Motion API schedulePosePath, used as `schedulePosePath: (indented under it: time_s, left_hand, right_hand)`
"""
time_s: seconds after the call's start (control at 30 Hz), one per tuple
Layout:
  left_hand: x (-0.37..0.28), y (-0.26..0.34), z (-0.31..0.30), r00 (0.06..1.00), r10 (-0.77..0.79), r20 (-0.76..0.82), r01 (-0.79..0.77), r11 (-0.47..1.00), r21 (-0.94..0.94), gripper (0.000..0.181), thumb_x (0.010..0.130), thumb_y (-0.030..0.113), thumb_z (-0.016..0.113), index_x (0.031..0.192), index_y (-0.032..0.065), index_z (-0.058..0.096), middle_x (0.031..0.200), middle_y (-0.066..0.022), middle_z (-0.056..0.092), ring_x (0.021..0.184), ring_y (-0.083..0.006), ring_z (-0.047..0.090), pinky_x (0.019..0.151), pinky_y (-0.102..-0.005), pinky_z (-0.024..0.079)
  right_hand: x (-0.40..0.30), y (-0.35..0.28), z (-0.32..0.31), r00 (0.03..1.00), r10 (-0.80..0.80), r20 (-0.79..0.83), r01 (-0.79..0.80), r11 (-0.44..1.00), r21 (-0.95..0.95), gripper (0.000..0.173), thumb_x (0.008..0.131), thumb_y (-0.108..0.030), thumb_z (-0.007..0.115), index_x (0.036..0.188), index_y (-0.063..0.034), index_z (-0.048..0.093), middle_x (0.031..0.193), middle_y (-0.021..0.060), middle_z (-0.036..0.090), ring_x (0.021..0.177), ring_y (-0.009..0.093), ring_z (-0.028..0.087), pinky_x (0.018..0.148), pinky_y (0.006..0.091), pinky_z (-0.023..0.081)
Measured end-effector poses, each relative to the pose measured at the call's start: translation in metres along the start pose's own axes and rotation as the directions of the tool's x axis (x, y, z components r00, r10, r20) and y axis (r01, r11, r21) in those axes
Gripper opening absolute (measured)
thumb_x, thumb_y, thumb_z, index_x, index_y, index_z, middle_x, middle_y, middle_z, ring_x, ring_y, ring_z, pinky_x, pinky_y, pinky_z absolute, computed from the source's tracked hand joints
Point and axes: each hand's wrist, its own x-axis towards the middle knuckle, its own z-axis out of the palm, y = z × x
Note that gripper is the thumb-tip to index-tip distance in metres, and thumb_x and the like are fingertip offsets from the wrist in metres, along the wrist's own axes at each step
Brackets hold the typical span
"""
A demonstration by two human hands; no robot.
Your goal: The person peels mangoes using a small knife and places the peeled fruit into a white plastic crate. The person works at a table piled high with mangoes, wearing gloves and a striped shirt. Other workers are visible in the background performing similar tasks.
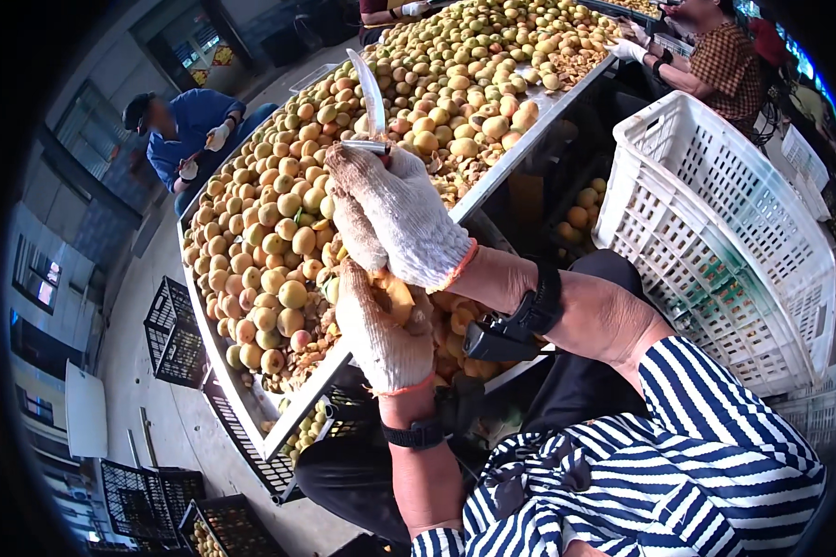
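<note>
In my gloved right hand is a knife with a curved blade. The blade points up and away from me over the fruit, and most of the handle is hidden in the fist. Just below, my gloved left hand has its fingers around a yellow-orange piece of apricot. The two hands are close together, seemingly touching. Beyond them a metal-edged table bears a large heap of whole apricots. Cut bits and pits lie among the fruit near its corner.
A tall white plastic crate stands at my right. Halved apricots lie below my hands. Black crates sit on the floor at left. One person works across the table, another at far right; a third is partly visible at the top.
</note>
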Motion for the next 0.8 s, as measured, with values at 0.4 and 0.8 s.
schedulePosePath:
  time_s: [0.4,0.8]
  left_hand:
    - [0.045,0.016,0.005,0.985,0.170,-0.040,-0.163,0.977,0.141,0.030,0.092,0.039,0.059,0.109,0.0143,0.056,0.091,0.0012,0.061,0.069,-0.0116,0.061,0.050,-0.0202,0.048]
    - [0.125,0.039,-0.034,0.805,0.451,0.387,-0.582,0.471,0.663,0.024,0.094,0.024,0.053,0.105,0.0048,0.059,0.094,-0.0026,0.062,0.085,-0.0123,0.059,0.071,-0.0270,0.048]
  right_hand:
    - [0.039,0.024,0.001,0.989,0.088,-0.121,-0.096,0.993,-0.066,0.014,0.096,-0.023,0.054,0.090,-0.0103,0.057,0.057,-0.0032,0.049,0.035,0.007,0.042,0.030,0.0223,0.034]
    - [0.052,0.030,-0.058,0.810,0.237,0.537,0.575,-0.137,-0.807,0.024,0.078,-0.020,0.066,0.095,-0.0061,0.057,0.085,0.0154,0.064,0.081,0.033,0.065,0.071,0.0437,0.051]
